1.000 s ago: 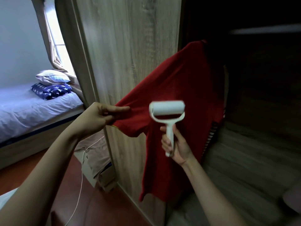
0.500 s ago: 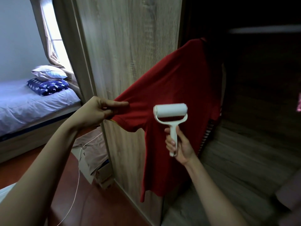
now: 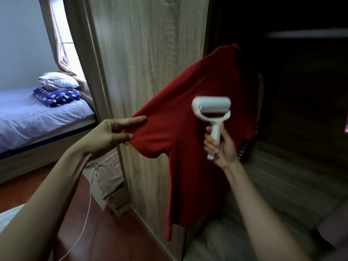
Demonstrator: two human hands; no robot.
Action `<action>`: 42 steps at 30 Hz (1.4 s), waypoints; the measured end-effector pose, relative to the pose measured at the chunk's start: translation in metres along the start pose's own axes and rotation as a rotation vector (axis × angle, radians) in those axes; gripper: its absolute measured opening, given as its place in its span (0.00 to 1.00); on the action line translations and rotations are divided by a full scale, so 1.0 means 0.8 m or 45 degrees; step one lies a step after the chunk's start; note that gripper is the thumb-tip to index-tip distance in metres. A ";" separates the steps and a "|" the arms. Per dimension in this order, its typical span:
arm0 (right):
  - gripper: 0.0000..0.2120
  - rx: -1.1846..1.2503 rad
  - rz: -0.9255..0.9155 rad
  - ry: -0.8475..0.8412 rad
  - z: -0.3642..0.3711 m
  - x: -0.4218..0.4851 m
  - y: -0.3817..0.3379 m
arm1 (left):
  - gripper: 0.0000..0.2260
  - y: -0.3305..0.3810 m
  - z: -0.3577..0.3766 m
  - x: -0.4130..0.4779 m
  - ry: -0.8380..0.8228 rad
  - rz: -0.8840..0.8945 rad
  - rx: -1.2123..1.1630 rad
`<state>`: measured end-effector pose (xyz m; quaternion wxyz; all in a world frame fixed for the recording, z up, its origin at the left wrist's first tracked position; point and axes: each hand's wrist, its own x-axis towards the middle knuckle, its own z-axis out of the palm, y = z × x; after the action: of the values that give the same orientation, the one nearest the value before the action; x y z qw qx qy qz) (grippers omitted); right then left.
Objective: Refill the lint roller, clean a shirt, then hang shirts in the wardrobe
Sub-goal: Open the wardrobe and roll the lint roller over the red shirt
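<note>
A red shirt hangs at the open wardrobe, its top lost in the dark interior. My left hand pinches the shirt's left sleeve between thumb and fingers and holds it stretched out to the left. My right hand grips the handle of a white lint roller. The roller head lies against the shirt's chest area, handle pointing down. A striped garment peeks out behind the shirt's right edge.
The wooden wardrobe door stands just behind the shirt. A rail crosses the dark wardrobe interior. A bed with pillows lies at the left. A box with clothes and a white cable sit on the red floor.
The lint roller has moved up a little along the shirt. My left hand keeps the sleeve stretched, its index finger now extended along the fabric.
</note>
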<state>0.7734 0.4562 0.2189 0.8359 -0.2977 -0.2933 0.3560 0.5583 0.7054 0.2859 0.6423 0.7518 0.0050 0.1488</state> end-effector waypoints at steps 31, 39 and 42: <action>0.17 0.114 0.098 -0.087 -0.041 0.016 0.015 | 0.20 -0.003 0.056 -0.008 0.170 -0.115 -0.105; 0.19 0.039 0.017 -0.095 -0.017 0.044 -0.037 | 0.21 -0.011 0.066 -0.004 0.198 -0.085 -0.318; 0.17 0.095 0.066 -0.119 -0.031 0.029 -0.003 | 0.23 -0.013 0.071 -0.003 0.209 -0.123 -0.443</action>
<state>0.8052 0.4660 0.2109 0.8223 -0.2568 -0.3108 0.4016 0.5706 0.6520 0.2679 0.7665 0.6136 0.0675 0.1771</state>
